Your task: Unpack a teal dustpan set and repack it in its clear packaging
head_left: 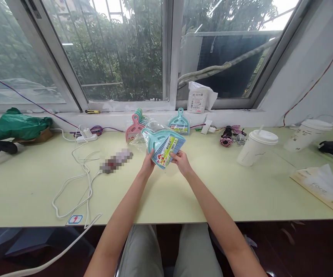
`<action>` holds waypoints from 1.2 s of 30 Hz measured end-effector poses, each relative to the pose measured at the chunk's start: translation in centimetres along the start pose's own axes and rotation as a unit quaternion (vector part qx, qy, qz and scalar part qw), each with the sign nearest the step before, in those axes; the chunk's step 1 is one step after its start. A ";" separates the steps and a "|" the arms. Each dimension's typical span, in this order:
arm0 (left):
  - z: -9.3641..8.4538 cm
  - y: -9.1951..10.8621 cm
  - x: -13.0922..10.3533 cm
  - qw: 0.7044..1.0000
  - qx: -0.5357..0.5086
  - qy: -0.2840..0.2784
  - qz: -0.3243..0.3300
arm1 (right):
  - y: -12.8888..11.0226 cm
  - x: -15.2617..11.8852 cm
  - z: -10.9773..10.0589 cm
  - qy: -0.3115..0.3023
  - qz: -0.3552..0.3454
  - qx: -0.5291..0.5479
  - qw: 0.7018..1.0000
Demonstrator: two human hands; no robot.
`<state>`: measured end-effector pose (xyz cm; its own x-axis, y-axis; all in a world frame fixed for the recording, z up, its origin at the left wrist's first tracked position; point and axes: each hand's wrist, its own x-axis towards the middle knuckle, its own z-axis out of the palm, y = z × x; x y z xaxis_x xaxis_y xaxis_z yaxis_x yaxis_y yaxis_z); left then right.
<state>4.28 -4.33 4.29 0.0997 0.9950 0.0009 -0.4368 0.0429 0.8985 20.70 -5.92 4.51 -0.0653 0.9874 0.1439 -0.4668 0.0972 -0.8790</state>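
Wrapped blue dustpan (157,138): mid-frame, tilted, over tabletop (212,196) | left hand (148,164): fingers pinching lower-left edge | right hand (183,163): fingers gripping lower-right side | pink dustpan (134,129) beyond, upper centre | advice: light, even grip, slick wrap may slip

Bare forearms here at lower centre, no sleeves in sight, two bare hands (164,162) mid-frame, and pale grey-green trousers (170,252) down at bottom centre

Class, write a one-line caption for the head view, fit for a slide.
Two bare hands hold a blue dustpan set above a pale table.
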 end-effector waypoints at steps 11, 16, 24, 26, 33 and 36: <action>1.0 -1.3 -0.5 0.988 -0.009 -0.148 -0.041 | 0.6 -0.6 1.2 0.144 -0.078 -0.045 0.985; 1.5 -1.2 -1.0 0.991 -0.007 -0.133 -0.016 | 1.1 -0.9 1.6 0.158 -0.085 -0.049 0.983; 2.1 -1.8 -0.9 0.997 0.035 -0.020 0.064 | 1.1 -1.0 1.7 0.187 -0.068 -0.009 0.980; 1.9 -2.2 -0.6 0.994 0.044 0.020 0.094 | 0.9 -1.1 1.6 0.182 -0.054 0.000 0.982; 2.5 -2.6 -0.9 0.979 0.085 0.026 0.183 | 0.1 -0.8 0.8 0.149 -0.040 0.007 0.988; 3.1 -2.8 -1.3 0.975 0.090 0.031 0.203 | -0.1 -0.6 0.4 0.164 -0.045 0.005 0.985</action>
<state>8.19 -6.01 3.16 -0.1045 0.9308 0.3502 -0.2646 -0.3655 0.8924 20.46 -6.61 4.71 0.2648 0.9622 0.0639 -0.4665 0.1859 -0.8648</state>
